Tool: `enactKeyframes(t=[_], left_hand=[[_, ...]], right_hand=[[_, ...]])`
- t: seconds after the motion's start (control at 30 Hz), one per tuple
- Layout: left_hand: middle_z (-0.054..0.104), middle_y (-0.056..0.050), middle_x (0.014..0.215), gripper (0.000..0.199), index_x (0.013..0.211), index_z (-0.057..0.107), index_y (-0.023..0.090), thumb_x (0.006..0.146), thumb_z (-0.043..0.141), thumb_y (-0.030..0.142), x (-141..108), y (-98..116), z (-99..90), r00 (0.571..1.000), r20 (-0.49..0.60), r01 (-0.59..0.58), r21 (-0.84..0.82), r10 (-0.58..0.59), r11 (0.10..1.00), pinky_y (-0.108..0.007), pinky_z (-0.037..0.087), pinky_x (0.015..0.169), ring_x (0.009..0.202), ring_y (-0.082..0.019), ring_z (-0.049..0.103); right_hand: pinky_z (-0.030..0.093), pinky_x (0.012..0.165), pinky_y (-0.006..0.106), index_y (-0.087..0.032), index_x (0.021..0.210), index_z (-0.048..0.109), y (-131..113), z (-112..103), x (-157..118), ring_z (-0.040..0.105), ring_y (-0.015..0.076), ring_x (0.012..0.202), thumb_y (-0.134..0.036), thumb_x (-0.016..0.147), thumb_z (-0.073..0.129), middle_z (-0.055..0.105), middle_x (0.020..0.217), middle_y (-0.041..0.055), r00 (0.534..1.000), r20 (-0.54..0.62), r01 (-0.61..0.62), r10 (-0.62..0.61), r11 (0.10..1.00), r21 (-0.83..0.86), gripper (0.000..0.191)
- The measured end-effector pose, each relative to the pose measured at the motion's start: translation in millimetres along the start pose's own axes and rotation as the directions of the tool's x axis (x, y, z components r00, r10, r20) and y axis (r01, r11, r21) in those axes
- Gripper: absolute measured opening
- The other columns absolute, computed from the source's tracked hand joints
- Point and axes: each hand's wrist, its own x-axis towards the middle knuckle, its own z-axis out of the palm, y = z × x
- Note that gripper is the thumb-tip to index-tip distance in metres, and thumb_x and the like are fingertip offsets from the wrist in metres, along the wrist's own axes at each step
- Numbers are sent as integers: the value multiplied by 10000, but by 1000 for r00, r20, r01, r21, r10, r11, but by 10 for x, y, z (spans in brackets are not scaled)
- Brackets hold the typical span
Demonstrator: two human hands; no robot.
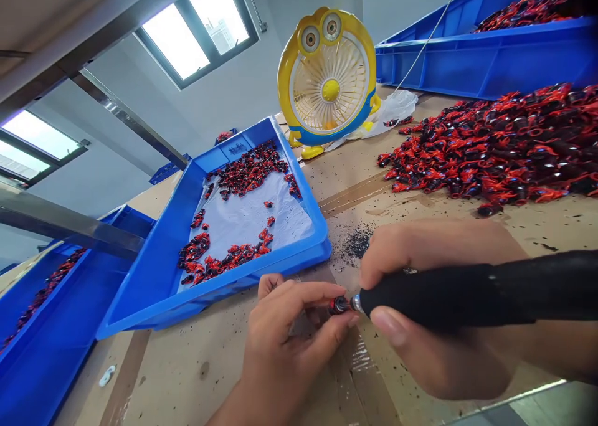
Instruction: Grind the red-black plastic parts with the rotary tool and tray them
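Note:
Between the thumb and fingertips of my left hand [289, 345] is a small red and black plastic part [338, 305], its dark end facing right. My right hand [443, 345] is wrapped round a thick black handheld tool [434, 295] with a silver metal tip. That tip points left and sits right at the part; whether it touches cannot be made out. Dark shavings [359, 242] are scattered on the table just beyond my hands.
A blue tray [299, 251], lined with white sheeting, holds several similar parts. A large pile of them [495, 152] lies at right before a blue bin [486, 65]. A yellow fan [331, 89] stands behind. More blue bins [56, 326] are at left, near a metal rail [60, 217].

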Motion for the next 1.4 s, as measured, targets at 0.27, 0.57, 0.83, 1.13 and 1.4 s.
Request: enactKeyframes(t=[0.27, 0.57, 0.83, 1.13, 1.4], left_hand=[[810, 132, 792, 235, 985, 768, 260, 896, 715, 50, -17, -3, -13, 999, 33, -4, 39, 3, 999, -355, 373, 780, 617, -89, 648], [805, 113, 770, 228, 996, 785, 255, 914, 703, 58, -20, -28, -14, 998, 66, -22, 96, 16, 995, -382, 354, 774, 598, -107, 645], [825, 108, 794, 220, 979, 794, 265, 913, 706, 75, -22, -16, -32, 998, 56, 19, 70, -23, 997, -375, 381, 750, 633, -116, 644], [850, 79, 783, 79, 937, 803, 268, 925, 792, 190, -26, -2, -14, 990, 31, 142, -79, -140, 987, -338, 464, 683, 601, -136, 664], [856, 92, 843, 108, 956, 807, 278, 944, 792, 172, -50, -26, -6, 993, 29, 117, -117, -114, 986, -337, 459, 740, 626, -121, 657]], right_hand=[[365, 458, 186, -247, 792, 643, 48, -87, 46, 509, 30, 474, -244, 780, 631, 618, 598, -112, 997, 74, 29, -27, 999, -31, 17], [398, 527, 279, -256, 889, 642, 157, -30, 3, 582, 149, 596, -306, 803, 722, 616, 651, -42, 992, 123, 28, -20, 998, -62, 128], [394, 524, 278, -251, 896, 648, 148, -5, 14, 567, 143, 592, -312, 826, 704, 617, 658, -38, 995, 93, 26, -25, 1000, -3, 109], [329, 464, 241, -223, 833, 614, 89, -26, 49, 469, 64, 495, -243, 846, 619, 572, 615, -79, 998, 60, 18, -26, 992, 122, 25], [360, 483, 242, -216, 870, 617, 119, 19, 5, 517, 71, 526, -230, 864, 616, 616, 662, -68, 995, 76, 54, -64, 991, 124, 15]])
